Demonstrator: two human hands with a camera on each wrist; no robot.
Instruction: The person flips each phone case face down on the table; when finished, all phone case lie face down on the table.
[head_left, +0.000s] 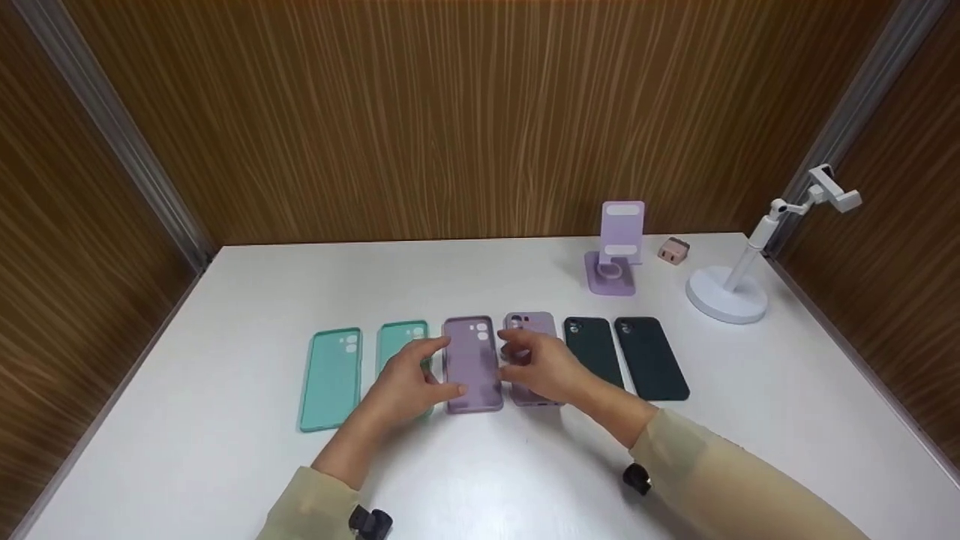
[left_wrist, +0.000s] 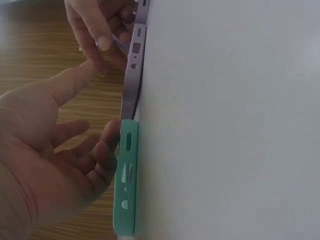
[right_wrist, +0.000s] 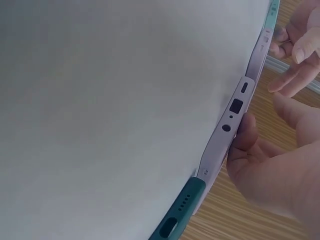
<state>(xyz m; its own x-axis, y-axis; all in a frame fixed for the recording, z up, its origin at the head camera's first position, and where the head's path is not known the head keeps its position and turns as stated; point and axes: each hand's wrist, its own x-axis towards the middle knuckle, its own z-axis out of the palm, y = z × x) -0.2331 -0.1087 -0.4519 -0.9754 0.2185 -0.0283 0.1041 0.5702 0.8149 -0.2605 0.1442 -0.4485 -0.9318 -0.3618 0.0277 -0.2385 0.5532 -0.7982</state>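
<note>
Six phone cases lie in a row on the white table. The middle one, a purple phone case (head_left: 471,367) with its hollow side up, is between the two hands. My left hand (head_left: 405,382) is at its left side, fingertips near its upper left edge, thumb over its lower part. In the left wrist view, those fingers hang beside the end of a teal phone case (left_wrist: 126,180). My right hand (head_left: 547,367) hovers over a lilac phone case (head_left: 538,321) lying back up, thumb and fingers spread at the middle case's right edge. Neither hand grips anything.
Another teal phone case (head_left: 330,382) lies farthest left. Two dark green phone cases, one inner (head_left: 592,349) and one outer (head_left: 651,360), lie to the right. Behind stand a purple phone stand (head_left: 621,232), a pink charger plug (head_left: 673,251) and a white phone holder (head_left: 726,296).
</note>
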